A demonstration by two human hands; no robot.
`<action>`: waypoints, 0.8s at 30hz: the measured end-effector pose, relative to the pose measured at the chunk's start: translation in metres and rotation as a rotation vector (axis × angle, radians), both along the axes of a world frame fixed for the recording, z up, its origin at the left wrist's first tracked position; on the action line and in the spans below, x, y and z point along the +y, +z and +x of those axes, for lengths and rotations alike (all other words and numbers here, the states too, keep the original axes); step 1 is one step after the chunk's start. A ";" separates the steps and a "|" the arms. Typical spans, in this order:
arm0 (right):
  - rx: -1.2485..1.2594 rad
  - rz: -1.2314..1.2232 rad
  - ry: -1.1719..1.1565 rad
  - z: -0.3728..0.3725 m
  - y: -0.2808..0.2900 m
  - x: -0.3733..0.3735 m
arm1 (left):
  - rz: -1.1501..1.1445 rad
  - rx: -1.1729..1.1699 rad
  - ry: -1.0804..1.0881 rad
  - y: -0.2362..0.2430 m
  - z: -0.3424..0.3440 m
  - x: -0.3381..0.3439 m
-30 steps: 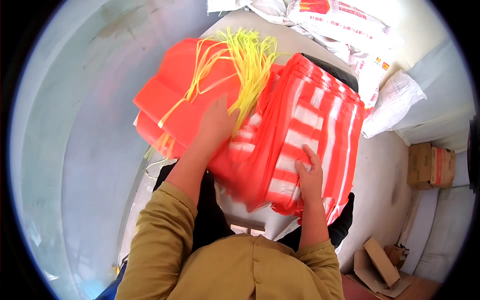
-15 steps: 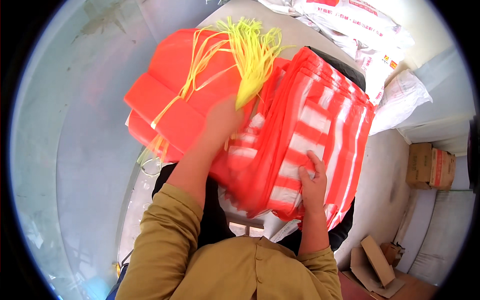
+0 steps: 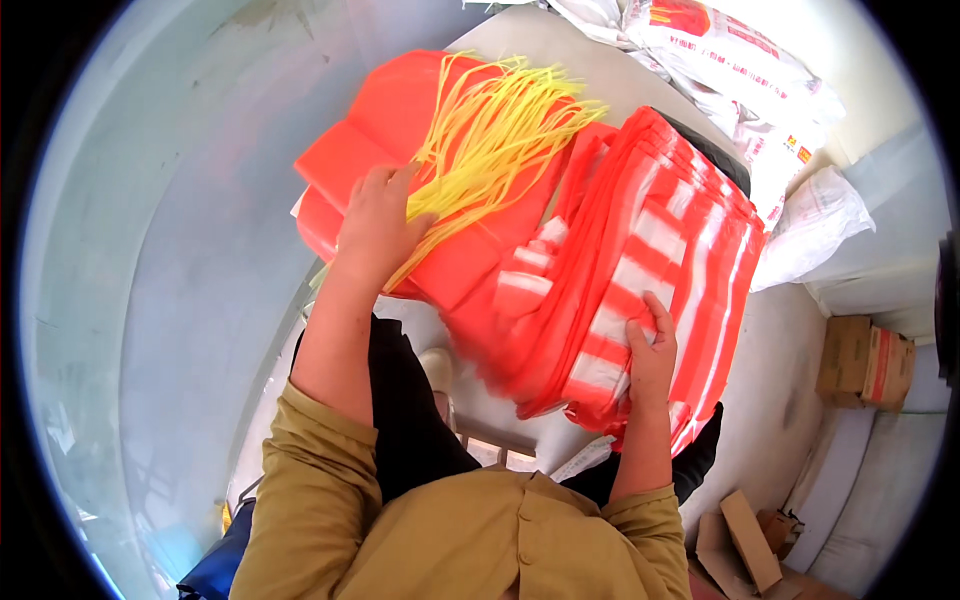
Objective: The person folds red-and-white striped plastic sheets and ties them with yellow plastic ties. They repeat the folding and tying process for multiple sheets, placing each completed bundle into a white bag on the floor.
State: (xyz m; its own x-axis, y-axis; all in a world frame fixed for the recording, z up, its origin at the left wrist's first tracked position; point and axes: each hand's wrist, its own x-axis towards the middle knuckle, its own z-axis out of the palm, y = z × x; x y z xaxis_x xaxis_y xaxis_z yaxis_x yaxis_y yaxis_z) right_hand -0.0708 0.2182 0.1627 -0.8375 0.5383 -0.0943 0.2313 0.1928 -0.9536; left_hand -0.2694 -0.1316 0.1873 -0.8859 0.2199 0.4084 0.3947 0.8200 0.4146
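My left hand (image 3: pixel 378 225) lies at the lower left edge of a fanned bundle of yellow plastic strips (image 3: pixel 500 135). Its thumb crosses the strands and its fingers curl beside them; how firmly they are held is hard to see. Under the strips is a folded orange-red stack (image 3: pixel 395 100), probably plastic bags. To the right rests a thick pile of red-and-white striped plastic bags (image 3: pixel 655 235), its near-left edge blurred. On the pile's near part lies my right hand (image 3: pixel 652 355), thumb and forefinger apart, gripping nothing visible.
Both stacks lie on a grey surface (image 3: pixel 510 35) before me, near my dark-trousered legs. White printed sacks (image 3: pixel 730 75) are heaped at the far right. A cardboard carton (image 3: pixel 850 360) stands right, with an opened box (image 3: pixel 745 550) lower right. A pale curved panel (image 3: pixel 200 250) runs along the left.
The yellow bundle has gone from bunched upright in my left hand to spread flat across the orange-red stack. My left hand has shifted left; my right hand keeps its place on the striped bags.
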 end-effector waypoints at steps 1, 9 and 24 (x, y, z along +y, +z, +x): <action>0.007 0.003 0.000 0.000 0.001 0.000 | 0.062 0.027 -0.030 0.002 -0.006 0.003; 0.013 -0.069 -0.024 0.002 -0.008 0.005 | 0.056 -0.164 -0.299 -0.007 -0.024 0.068; 0.032 -0.060 -0.017 0.004 -0.007 0.003 | -0.293 0.001 -0.152 -0.041 -0.032 0.097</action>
State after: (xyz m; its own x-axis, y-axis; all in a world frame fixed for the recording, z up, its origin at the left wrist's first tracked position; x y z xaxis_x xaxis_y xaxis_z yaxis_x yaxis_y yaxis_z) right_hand -0.0671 0.2216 0.1552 -0.8316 0.5463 -0.0995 0.2028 0.1319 -0.9703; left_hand -0.3014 -0.0349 0.1459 -0.8338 0.4575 0.3089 0.5217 0.8361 0.1698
